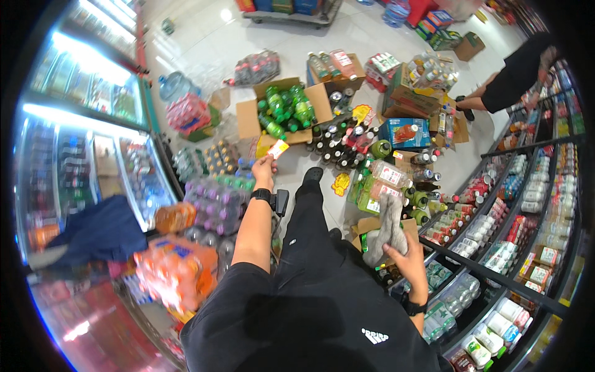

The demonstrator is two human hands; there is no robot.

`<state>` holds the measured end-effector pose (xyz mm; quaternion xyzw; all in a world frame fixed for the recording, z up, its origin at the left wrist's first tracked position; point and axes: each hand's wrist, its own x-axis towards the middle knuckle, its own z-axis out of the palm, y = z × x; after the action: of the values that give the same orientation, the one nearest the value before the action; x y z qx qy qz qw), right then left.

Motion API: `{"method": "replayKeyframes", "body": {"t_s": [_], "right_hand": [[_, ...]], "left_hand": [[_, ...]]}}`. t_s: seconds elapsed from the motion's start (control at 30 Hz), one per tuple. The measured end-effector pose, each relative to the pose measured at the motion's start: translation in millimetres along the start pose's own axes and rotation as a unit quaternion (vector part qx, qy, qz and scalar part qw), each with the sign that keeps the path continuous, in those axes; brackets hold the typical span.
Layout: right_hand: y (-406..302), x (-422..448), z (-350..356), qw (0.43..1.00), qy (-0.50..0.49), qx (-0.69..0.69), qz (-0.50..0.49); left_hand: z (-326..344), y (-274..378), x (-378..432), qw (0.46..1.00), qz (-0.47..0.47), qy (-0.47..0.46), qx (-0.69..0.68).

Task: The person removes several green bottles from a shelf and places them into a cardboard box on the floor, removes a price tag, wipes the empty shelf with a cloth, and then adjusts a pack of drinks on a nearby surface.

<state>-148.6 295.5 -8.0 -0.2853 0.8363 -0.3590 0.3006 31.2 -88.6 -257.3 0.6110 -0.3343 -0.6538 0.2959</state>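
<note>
My left hand [264, 168] is stretched forward, its fingers closed on a small orange-and-white paper tag [278, 149] that bears writing. Just beyond the tag stands an open cardboard box [247, 122] of green plastic bottles [275, 102]. In my right hand [409, 260] hangs a grey cloth rag [391, 232], held out from my right side. Below and behind the rag, an open carton [411, 226] is partly hidden. Large bottles with pink and white labels [389, 174] stand beyond the rag. Dark glass bottles [329, 148] cluster on the floor right of the green-bottle box.
Shelves of bottled drinks [492, 223] line my right, with another person [516, 74] at their far end. Glass-door fridges [88, 153] run along my left. Shrink-wrapped packs of purple-capped bottles [216, 204] and orange drinks [174, 272] crowd my left side. A loaded cart [293, 17] stands ahead.
</note>
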Motion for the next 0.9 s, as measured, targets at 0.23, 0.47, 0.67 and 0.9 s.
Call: {"method": "replayKeyframes", "body": {"t_s": [0.23,0.47,0.67,0.9], "right_hand": [[-4.7,59.3,16.9,0.99,0.014,-0.028,0.138],[-0.2,114.2,51.7,0.942,0.039,0.099,0.317],[2.0,154.5,75.3,0.91,-0.005,0.125,0.396],[29.0,202.7,99.7,0.885,0.029,0.162,0.436]], "left_hand": [[151.0,-15.6,94.7,0.988,-0.116,-0.096,0.045],[284.6,-32.0,218.7,0.983,-0.092,-0.148,0.055],[365.4,-52.0,351.9,0.986,-0.12,-0.11,-0.029],[446.4,-34.3,411.9,0.996,-0.042,-0.059,-0.044]]}}
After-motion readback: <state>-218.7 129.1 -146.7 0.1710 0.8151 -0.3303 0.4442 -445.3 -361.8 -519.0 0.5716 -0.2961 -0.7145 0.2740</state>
